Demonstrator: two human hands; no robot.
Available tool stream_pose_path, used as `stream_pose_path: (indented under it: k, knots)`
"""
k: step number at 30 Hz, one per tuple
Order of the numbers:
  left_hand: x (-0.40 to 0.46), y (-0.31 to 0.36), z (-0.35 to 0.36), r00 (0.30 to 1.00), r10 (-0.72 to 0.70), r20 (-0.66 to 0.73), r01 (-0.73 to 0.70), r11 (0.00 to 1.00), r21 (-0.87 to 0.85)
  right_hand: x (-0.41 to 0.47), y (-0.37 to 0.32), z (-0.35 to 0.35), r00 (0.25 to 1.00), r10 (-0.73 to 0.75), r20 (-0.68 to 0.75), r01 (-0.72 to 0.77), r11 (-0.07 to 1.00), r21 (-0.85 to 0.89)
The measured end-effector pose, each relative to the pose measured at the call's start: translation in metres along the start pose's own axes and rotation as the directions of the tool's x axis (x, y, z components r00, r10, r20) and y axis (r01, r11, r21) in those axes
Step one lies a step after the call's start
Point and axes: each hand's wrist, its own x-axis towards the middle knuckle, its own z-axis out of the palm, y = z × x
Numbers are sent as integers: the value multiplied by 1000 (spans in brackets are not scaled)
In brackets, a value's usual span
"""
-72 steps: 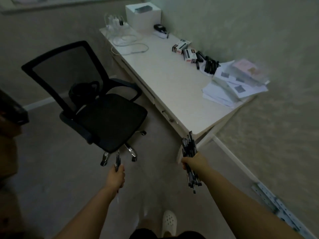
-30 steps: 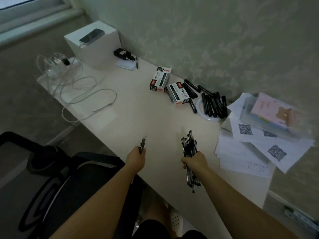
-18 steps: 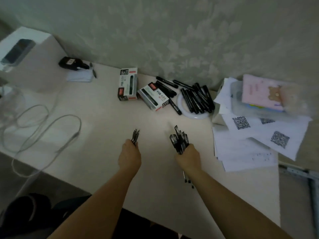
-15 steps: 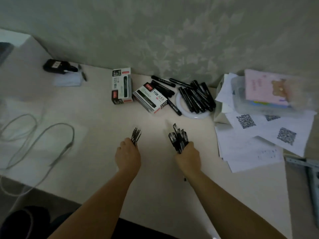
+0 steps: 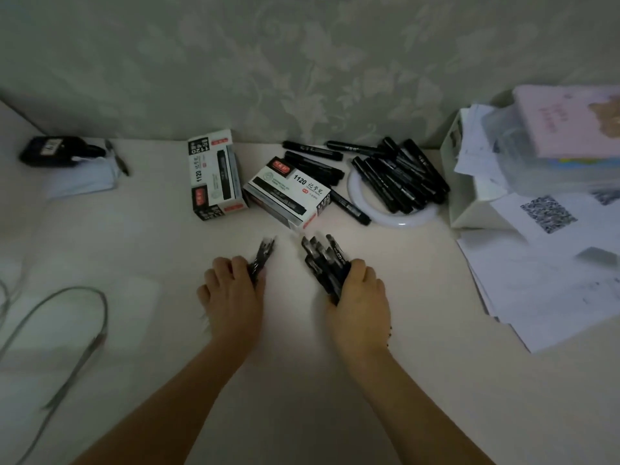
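- Two hands are low over the middle of the table [image 5: 161, 250], side by side, with a strip of bare tabletop between them.
- The left hand [image 5: 231, 293] has its fingers curled round a small bunch of pens [image 5: 263, 255]. Their ends stick out past the knuckles toward the far edge (they are too blurred for me to count).
- The right hand [image 5: 360, 297] is wrapped tight round a big bunch of pens [image 5: 323, 260]. This is a much fatter bundle, fanned out at the top and also pointing toward the far edge. A few ends poke out by the wrist.
- Both bunches are near the middle of the table, just short of the boxes.
- Toward the far edge lie two marker boxes. One box [image 5: 214, 176] points away from the hands. A second box [image 5: 288, 196] lies skewed just to its right, closest to the big bunch.
- Loose black markers [image 5: 399, 176] are heaped at the far edge, right of the boxes. Most of them lie across a white ring [image 5: 402, 223].
- A spread of papers [image 5: 543, 280] covers the right edge, some printed with square codes. A pink booklet [image 5: 570, 125] sits on top at the far right corner.
- A grey cable [image 5: 84, 317] loops along the left side.
- A black gadget [image 5: 57, 151] rests at the far left corner, by the wall.
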Motion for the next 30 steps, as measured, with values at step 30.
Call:
stream_pose_path:
  k: [30]
  knots:
    - [2,-134,-6,965,229,-125,-251,948,-197,-37,-47,70,667,-600,-442,210,720,-661]
